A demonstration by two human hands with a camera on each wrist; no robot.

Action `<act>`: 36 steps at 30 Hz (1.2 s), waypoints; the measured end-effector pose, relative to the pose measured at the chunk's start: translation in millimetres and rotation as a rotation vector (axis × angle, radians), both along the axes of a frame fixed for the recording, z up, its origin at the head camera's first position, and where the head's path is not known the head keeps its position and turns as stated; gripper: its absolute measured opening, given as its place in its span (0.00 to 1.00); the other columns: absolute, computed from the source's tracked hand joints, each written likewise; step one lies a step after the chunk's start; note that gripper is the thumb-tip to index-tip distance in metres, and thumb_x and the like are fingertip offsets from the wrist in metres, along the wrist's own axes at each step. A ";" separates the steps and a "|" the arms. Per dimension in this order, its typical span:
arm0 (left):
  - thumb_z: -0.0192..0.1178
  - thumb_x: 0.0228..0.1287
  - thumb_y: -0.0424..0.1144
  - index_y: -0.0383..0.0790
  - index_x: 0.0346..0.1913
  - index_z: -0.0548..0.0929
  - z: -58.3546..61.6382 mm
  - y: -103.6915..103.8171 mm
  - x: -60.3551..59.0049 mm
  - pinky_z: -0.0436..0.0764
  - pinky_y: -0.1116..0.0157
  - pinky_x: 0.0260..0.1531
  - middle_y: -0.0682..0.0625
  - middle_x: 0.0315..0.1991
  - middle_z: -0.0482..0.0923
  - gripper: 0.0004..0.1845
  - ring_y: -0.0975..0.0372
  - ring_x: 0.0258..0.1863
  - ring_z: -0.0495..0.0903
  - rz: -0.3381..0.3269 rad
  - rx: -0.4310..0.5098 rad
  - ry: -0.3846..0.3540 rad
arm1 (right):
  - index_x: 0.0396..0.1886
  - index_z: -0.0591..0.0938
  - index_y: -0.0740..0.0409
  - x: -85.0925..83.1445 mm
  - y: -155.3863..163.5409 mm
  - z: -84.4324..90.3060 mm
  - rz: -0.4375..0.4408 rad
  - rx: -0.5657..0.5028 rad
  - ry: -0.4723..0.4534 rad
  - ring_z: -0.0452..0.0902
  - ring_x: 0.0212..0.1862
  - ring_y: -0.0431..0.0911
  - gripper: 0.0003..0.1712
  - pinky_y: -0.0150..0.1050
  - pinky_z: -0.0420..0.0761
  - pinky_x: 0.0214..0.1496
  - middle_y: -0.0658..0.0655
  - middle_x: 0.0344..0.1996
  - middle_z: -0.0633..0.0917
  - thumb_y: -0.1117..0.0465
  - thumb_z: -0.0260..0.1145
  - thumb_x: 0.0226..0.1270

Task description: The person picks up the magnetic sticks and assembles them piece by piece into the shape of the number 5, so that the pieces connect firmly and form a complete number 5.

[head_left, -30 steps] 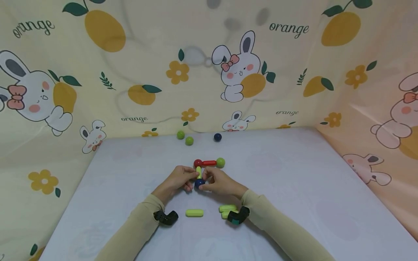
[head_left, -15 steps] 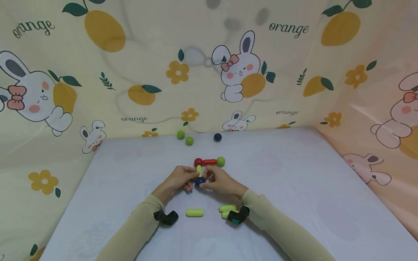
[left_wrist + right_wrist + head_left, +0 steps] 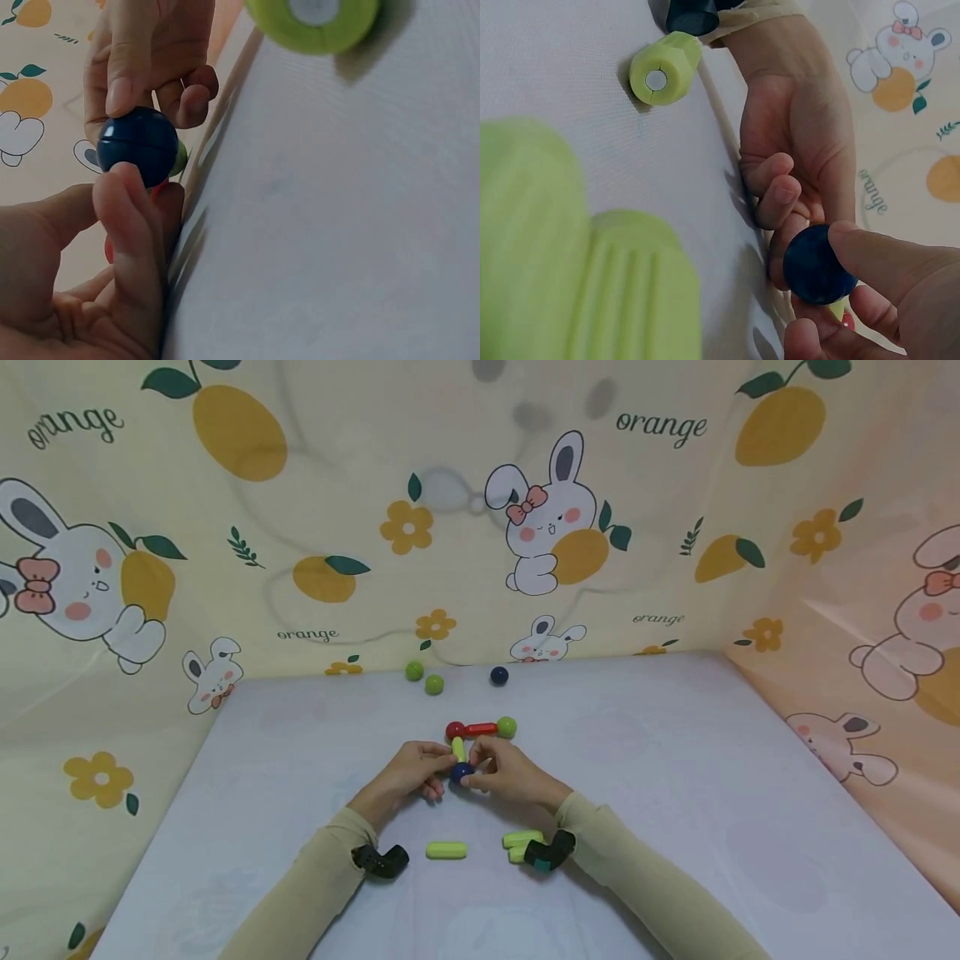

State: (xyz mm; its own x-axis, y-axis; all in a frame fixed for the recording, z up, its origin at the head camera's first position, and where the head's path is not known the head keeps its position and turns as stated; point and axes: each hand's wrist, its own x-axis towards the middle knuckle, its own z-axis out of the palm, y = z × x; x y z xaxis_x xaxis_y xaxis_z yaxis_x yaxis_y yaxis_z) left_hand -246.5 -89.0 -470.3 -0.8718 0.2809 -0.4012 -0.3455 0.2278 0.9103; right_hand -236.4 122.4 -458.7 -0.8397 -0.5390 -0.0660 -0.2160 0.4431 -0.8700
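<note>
A dark blue ball [image 3: 461, 771] sits between both hands at the middle of the white table [image 3: 675, 760]. My right hand [image 3: 510, 772] pinches the dark blue ball [image 3: 817, 264] with thumb and fingers. The thumb of my left hand [image 3: 408, 772] presses the same ball [image 3: 139, 144] from the other side, with the fingers curled beside it. The ball meets the near end of a yellow-green stick [image 3: 457, 748]. That stick runs to a red ball [image 3: 454, 730], which a red stick [image 3: 480, 729] joins to a green ball [image 3: 506, 727].
Near my wrists lie loose green sticks: one [image 3: 446, 850] on the left and two [image 3: 522, 839] on the right. At the back edge rest two green balls [image 3: 414, 671] [image 3: 434, 684] and another dark blue ball [image 3: 498, 676]. Printed cloth walls [image 3: 300, 527] enclose the table.
Both hands and the dark blue ball have edged a little away from me, toward the yellow-green stick. The red ball, red stick and green ball shifted slightly farther back.
</note>
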 end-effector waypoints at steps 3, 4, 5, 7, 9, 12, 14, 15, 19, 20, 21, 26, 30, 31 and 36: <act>0.60 0.73 0.40 0.31 0.63 0.77 1.9 -0.8 0.3 0.78 0.74 0.18 0.46 0.39 0.87 0.21 0.68 0.15 0.77 -0.008 0.008 -0.002 | 0.44 0.76 0.58 -0.7 0.3 0.7 -0.002 -0.005 -0.014 0.77 0.37 0.43 0.13 0.33 0.80 0.35 0.59 0.49 0.81 0.60 0.71 0.67; 0.60 0.73 0.41 0.32 0.63 0.77 2.4 -1.1 0.3 0.78 0.74 0.18 0.46 0.39 0.87 0.21 0.68 0.15 0.77 -0.011 0.009 -0.002 | 0.44 0.76 0.58 -1.0 0.5 0.8 -0.004 -0.007 -0.018 0.77 0.40 0.43 0.13 0.33 0.80 0.35 0.59 0.49 0.82 0.61 0.72 0.67; 0.60 0.73 0.41 0.32 0.63 0.77 3.2 -1.4 0.5 0.78 0.73 0.18 0.46 0.39 0.87 0.22 0.67 0.15 0.77 -0.016 0.010 0.000 | 0.44 0.76 0.58 -1.3 0.7 1.1 -0.005 -0.010 -0.017 0.77 0.42 0.44 0.13 0.33 0.80 0.36 0.59 0.49 0.82 0.61 0.71 0.67; 0.61 0.72 0.41 0.32 0.62 0.77 4.2 -1.6 0.3 0.78 0.73 0.18 0.46 0.41 0.87 0.22 0.67 0.15 0.78 -0.025 -0.003 0.010 | 0.44 0.76 0.59 -1.9 1.2 1.4 -0.006 -0.016 -0.015 0.78 0.46 0.45 0.13 0.33 0.80 0.37 0.60 0.50 0.82 0.62 0.71 0.67; 0.61 0.72 0.42 0.33 0.62 0.77 5.5 -2.3 0.3 0.78 0.73 0.17 0.45 0.41 0.88 0.22 0.67 0.15 0.78 -0.036 -0.028 0.033 | 0.45 0.76 0.61 -2.2 1.5 1.9 -0.002 -0.024 -0.016 0.78 0.48 0.46 0.13 0.34 0.79 0.38 0.61 0.50 0.82 0.63 0.71 0.67; 0.62 0.72 0.41 0.33 0.62 0.77 8.2 -3.6 0.6 0.76 0.72 0.17 0.45 0.40 0.88 0.22 0.66 0.15 0.77 -0.057 -0.079 0.081 | 0.46 0.77 0.61 -1.9 1.7 2.8 0.005 -0.025 -0.031 0.79 0.50 0.48 0.13 0.34 0.80 0.39 0.62 0.53 0.82 0.63 0.71 0.67; 0.61 0.72 0.40 0.33 0.62 0.76 9.4 -4.9 0.7 0.76 0.72 0.17 0.45 0.38 0.87 0.21 0.66 0.16 0.77 -0.077 -0.100 0.114 | 0.47 0.77 0.62 -2.7 2.2 2.4 0.014 -0.030 -0.033 0.80 0.52 0.49 0.13 0.35 0.82 0.40 0.63 0.54 0.82 0.65 0.70 0.67; 0.62 0.72 0.39 0.34 0.63 0.75 9.8 -5.5 0.7 0.76 0.71 0.18 0.45 0.37 0.87 0.21 0.65 0.17 0.78 -0.089 -0.108 0.129 | 0.47 0.77 0.62 -3.0 2.4 2.4 0.016 -0.031 -0.031 0.81 0.53 0.50 0.13 0.35 0.82 0.41 0.63 0.54 0.82 0.65 0.70 0.67; 0.63 0.70 0.37 0.40 0.66 0.67 9.4 -7.4 0.3 0.78 0.70 0.20 0.45 0.40 0.85 0.25 0.62 0.22 0.79 -0.155 -0.115 0.159 | 0.48 0.78 0.64 -5.4 3.7 0.1 0.038 -0.035 -0.005 0.81 0.57 0.52 0.13 0.35 0.83 0.44 0.63 0.53 0.83 0.67 0.69 0.67; 0.64 0.70 0.37 0.42 0.66 0.65 9.4 -7.8 0.5 0.79 0.69 0.20 0.44 0.42 0.84 0.27 0.61 0.23 0.79 -0.178 -0.117 0.165 | 0.48 0.78 0.64 -5.3 3.7 0.1 0.041 -0.035 -0.009 0.81 0.57 0.53 0.13 0.35 0.83 0.44 0.63 0.53 0.83 0.67 0.69 0.67; 0.65 0.69 0.36 0.44 0.67 0.64 9.1 -8.1 0.7 0.79 0.69 0.20 0.45 0.44 0.83 0.28 0.61 0.24 0.79 -0.200 -0.122 0.171 | 0.48 0.79 0.63 -4.9 3.8 0.2 0.043 -0.032 -0.013 0.81 0.57 0.52 0.13 0.34 0.83 0.45 0.63 0.53 0.84 0.67 0.69 0.67; 0.67 0.66 0.35 0.47 0.65 0.63 8.7 -8.3 3.5 0.78 0.69 0.21 0.44 0.46 0.79 0.30 0.61 0.24 0.77 -0.292 -0.156 0.215 | 0.50 0.80 0.63 -3.7 4.1 0.0 0.052 -0.021 -0.024 0.80 0.57 0.51 0.13 0.36 0.83 0.50 0.61 0.53 0.84 0.68 0.69 0.67; 0.67 0.66 0.35 0.46 0.64 0.65 8.8 -7.5 5.7 0.77 0.70 0.20 0.44 0.45 0.78 0.29 0.62 0.20 0.74 -0.312 -0.175 0.254 | 0.50 0.80 0.63 -2.9 4.5 0.5 0.060 -0.025 -0.022 0.80 0.59 0.52 0.13 0.39 0.83 0.54 0.61 0.53 0.84 0.68 0.69 0.67; 0.68 0.66 0.35 0.47 0.64 0.65 9.0 -7.1 6.2 0.77 0.69 0.20 0.44 0.44 0.78 0.29 0.62 0.20 0.74 -0.314 -0.178 0.261 | 0.50 0.80 0.63 -2.7 4.7 0.8 0.064 -0.029 -0.021 0.79 0.59 0.52 0.13 0.39 0.83 0.54 0.62 0.53 0.84 0.68 0.69 0.67; 0.68 0.66 0.36 0.49 0.64 0.65 8.5 -6.2 7.5 0.77 0.69 0.19 0.44 0.44 0.76 0.29 0.62 0.19 0.72 -0.336 -0.195 0.300 | 0.52 0.80 0.64 -1.8 5.8 3.1 0.086 -0.044 -0.033 0.79 0.57 0.52 0.15 0.37 0.83 0.49 0.64 0.55 0.83 0.67 0.69 0.68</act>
State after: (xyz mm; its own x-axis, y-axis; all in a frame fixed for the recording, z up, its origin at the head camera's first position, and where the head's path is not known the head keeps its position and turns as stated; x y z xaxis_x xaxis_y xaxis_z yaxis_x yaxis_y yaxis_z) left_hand -239.0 -95.3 -461.8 -0.8312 0.5111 -0.2190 0.0476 0.4578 0.8878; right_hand -238.2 128.2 -455.6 -0.7878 -0.6122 -0.0681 -0.2223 0.3857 -0.8955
